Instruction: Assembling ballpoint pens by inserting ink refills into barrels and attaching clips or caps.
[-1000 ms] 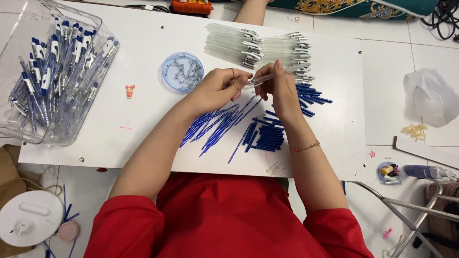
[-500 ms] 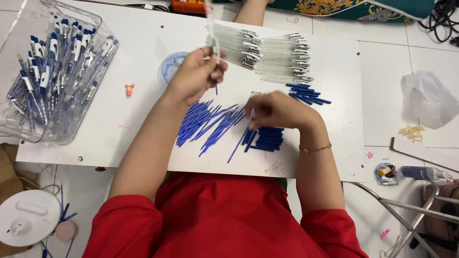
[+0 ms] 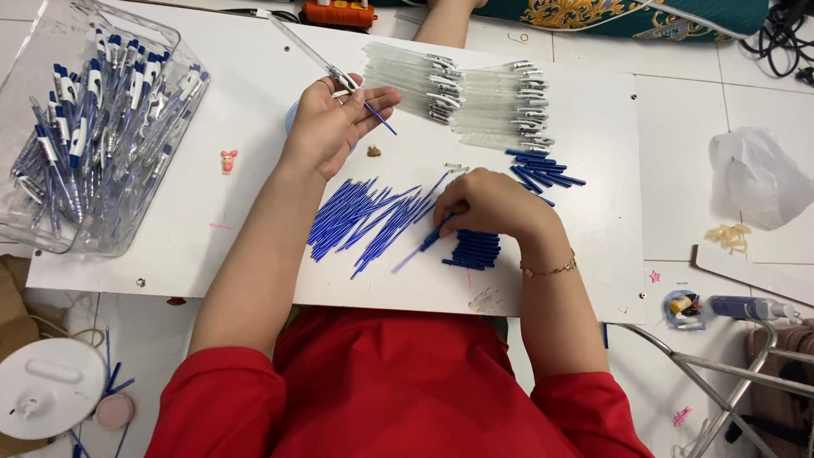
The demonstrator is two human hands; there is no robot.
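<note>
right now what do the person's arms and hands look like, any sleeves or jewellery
Both arms are bare from the upper arm down, with short red sleeves of a red top. The right hand has a thin gold chain bracelet at the wrist. The left hand shows no gloves or watch; a ring cannot be made out.

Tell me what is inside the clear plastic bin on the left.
The clear plastic bin holds a heap of assembled pens with blue caps and clear barrels, lying crisscross. Whatever lies beneath the heap at the bin's bottom is covered.
</note>
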